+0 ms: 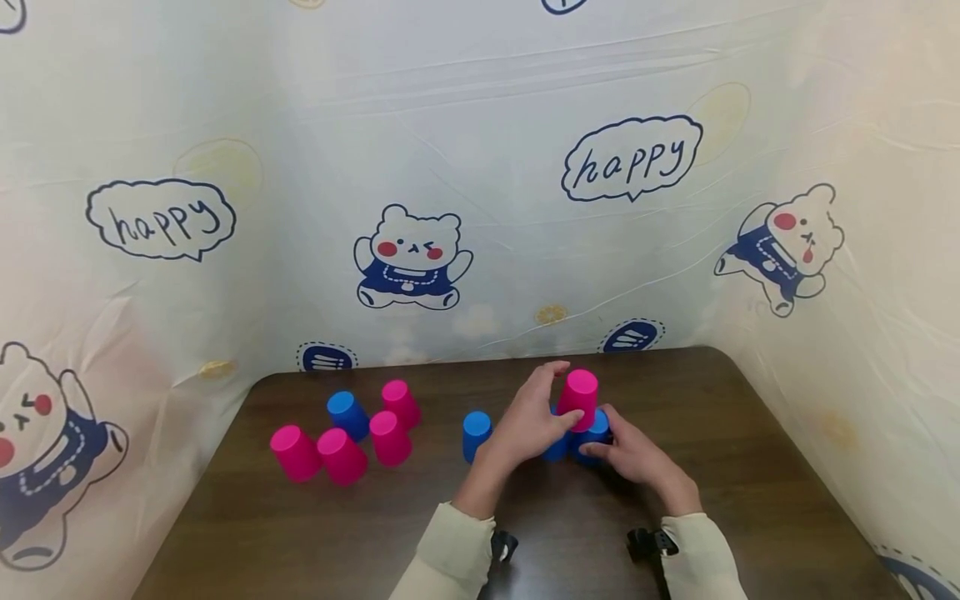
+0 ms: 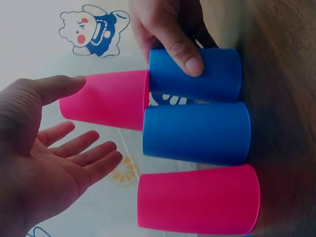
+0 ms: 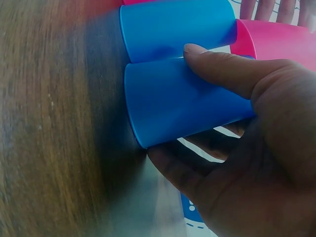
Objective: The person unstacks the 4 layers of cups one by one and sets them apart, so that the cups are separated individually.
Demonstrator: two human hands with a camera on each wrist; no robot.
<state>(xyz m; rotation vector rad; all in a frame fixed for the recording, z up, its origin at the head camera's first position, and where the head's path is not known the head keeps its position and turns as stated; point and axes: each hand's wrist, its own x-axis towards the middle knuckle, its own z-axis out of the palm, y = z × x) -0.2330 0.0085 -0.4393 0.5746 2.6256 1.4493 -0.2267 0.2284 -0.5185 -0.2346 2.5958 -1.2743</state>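
An upside-down pink cup (image 1: 579,400) stands on top of two neighbouring upside-down blue cups. My left hand (image 1: 531,421) is beside that pink cup, fingers spread and extended; in the left wrist view its thumb lies over the side of the pink cup (image 2: 111,101). Whether the thumb presses on it I cannot tell. My right hand (image 1: 637,454) grips the right-hand blue cup (image 3: 182,106), thumb on one side and fingers round the other. The second blue cup (image 2: 197,133) stands against it. Another pink cup (image 2: 197,200) stands in the same row, hidden behind my left hand in the head view.
A blue cup (image 1: 477,433) stands left of my left hand. Farther left on the brown table (image 1: 315,550) are several pink cups (image 1: 342,458) and one blue cup (image 1: 348,415), all upside down. A printed curtain (image 1: 510,275) hangs behind the table.
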